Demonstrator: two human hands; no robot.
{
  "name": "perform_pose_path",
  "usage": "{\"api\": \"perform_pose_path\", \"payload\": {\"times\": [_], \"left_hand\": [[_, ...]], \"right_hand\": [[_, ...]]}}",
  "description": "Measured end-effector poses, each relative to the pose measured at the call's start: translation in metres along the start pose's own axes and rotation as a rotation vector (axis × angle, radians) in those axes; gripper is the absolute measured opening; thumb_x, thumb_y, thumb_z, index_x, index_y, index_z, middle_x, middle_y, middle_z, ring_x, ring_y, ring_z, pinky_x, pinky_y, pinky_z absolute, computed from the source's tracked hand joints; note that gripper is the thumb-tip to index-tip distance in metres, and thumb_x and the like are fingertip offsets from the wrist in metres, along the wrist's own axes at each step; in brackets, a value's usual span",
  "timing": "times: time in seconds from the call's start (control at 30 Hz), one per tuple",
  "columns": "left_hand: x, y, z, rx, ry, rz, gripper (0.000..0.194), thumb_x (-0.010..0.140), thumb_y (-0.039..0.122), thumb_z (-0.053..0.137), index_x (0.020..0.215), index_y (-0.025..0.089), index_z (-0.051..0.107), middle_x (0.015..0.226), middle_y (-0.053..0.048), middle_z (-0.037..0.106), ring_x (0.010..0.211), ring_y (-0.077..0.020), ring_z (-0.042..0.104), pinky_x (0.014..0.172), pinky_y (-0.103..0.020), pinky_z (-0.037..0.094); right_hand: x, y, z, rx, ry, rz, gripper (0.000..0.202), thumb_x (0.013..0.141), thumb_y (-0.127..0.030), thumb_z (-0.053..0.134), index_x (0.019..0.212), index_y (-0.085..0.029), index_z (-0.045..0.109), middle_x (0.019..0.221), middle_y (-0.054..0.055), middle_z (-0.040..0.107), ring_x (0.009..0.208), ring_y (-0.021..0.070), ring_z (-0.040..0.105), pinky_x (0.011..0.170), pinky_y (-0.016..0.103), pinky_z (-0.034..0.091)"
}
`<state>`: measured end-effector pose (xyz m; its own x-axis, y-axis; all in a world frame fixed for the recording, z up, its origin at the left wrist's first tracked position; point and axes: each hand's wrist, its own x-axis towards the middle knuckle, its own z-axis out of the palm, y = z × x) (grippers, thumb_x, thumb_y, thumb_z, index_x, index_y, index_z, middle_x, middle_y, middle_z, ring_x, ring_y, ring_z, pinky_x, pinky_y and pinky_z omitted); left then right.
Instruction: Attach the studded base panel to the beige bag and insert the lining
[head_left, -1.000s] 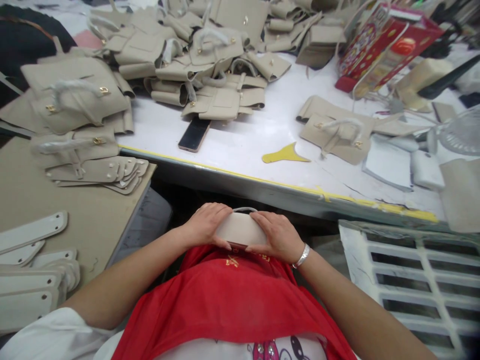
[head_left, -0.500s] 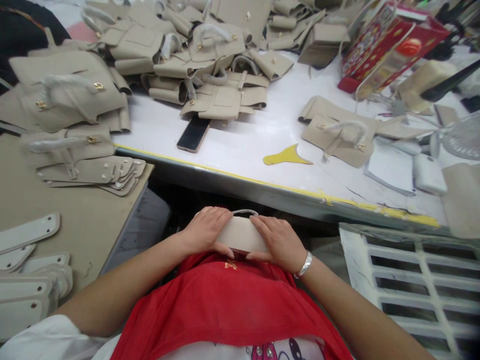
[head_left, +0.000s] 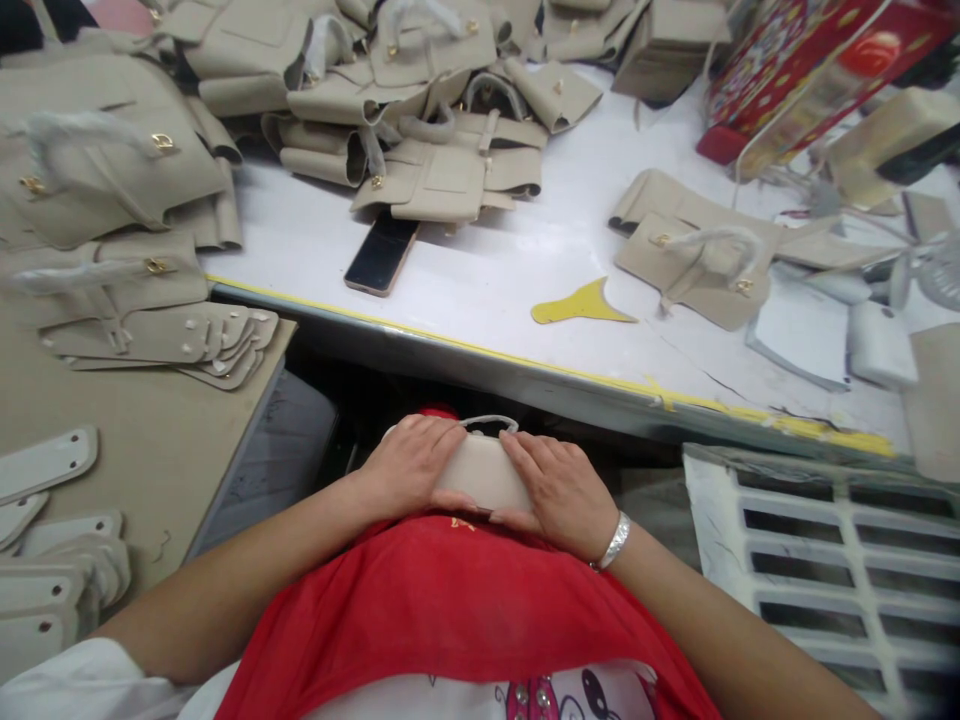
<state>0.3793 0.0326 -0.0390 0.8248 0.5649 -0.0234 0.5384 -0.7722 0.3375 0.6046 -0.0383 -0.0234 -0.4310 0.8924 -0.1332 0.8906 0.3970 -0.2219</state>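
Close against my red apron [head_left: 465, 600], a beige handbag [head_left: 491, 472] is held between both hands, its wrapped handle loop rising on the far side. My left hand [head_left: 412, 462] is closed round the bag's left end, fingers over the top and thumb along the near edge. At the right end, my right hand [head_left: 562, 485] grips it the same way, with a silver bracelet on that wrist. The bag's lower part is hidden by my hands and the apron.
Beige bag pieces [head_left: 427, 170] are heaped on the white table [head_left: 465, 300], with a phone [head_left: 381, 252] and a yellow template [head_left: 581, 303] nearer its edge. Stacked strips [head_left: 60, 570] lie on the left board. A white slatted rack [head_left: 810, 540] stands at right.
The view has shifted a little, so table items sit slightly higher and more spread apart. Both hands keep their grip on the bag, whose near dark edge shows less now.
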Motion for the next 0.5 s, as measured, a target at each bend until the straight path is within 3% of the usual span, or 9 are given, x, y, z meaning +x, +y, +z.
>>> {"api": "perform_pose_path", "payload": {"times": [0.27,0.5], "left_hand": [[0.0006,0.0013,-0.0022,-0.032,-0.032,-0.046,0.074,0.071,0.073,0.042,0.114,0.012,0.048,0.111,-0.013,0.055,0.100,-0.0272,0.049,0.087,-0.040,0.034],[-0.0014,0.0021,-0.0027,-0.043,-0.034,-0.066,0.070,0.072,0.071,0.044,0.112,0.013,0.047,0.111,-0.012,0.055,0.098,-0.0258,0.050,0.087,-0.039,0.034]], "right_hand": [[-0.0002,-0.0001,-0.0016,0.036,-0.007,0.023,0.072,0.080,-0.064,0.039,0.131,-0.012,0.040,0.124,0.016,0.050,0.102,0.0282,0.046,0.083,0.038,0.032],[0.0011,-0.0055,0.0005,0.021,0.017,0.237,0.058,0.083,-0.063,0.036,0.109,-0.015,0.054,0.099,0.012,0.060,0.087,0.0240,0.052,0.074,0.034,0.034]]}}
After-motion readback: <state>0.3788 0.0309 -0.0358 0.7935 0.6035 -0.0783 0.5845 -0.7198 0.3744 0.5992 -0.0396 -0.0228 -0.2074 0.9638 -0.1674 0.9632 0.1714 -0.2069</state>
